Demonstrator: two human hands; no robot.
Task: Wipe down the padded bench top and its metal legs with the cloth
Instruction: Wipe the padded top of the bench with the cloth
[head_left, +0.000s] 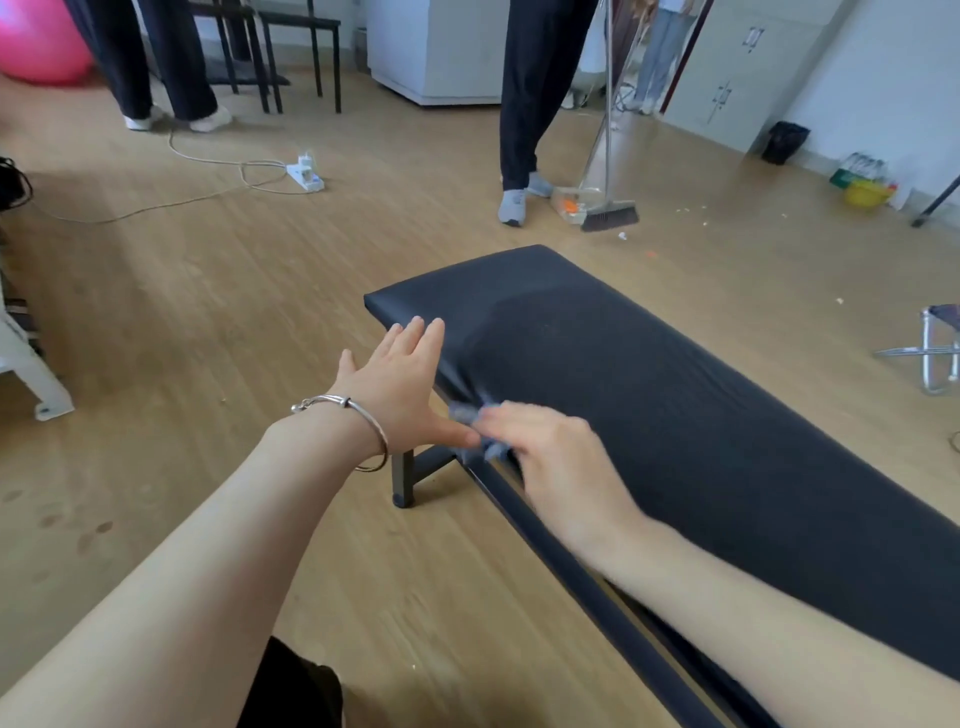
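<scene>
A long black padded bench top (675, 415) runs from centre frame toward the lower right. One black metal leg (404, 480) shows below its near-left edge, and a dark frame rail (571, 577) runs under that side. My left hand (400, 387) lies flat with straight fingers against the bench's left edge, a silver bangle on the wrist. My right hand (550, 457), blurred by motion, grips a small grey-blue cloth (470, 421) at the bench's left edge. Most of the cloth is hidden by the fingers.
A person with a broom (610, 213) and dustpan stands just beyond the bench's far end. A power strip (306, 176) and cable lie on the wooden floor at left. A folding stool (935, 353) stands at right. White furniture (31, 374) sits at far left.
</scene>
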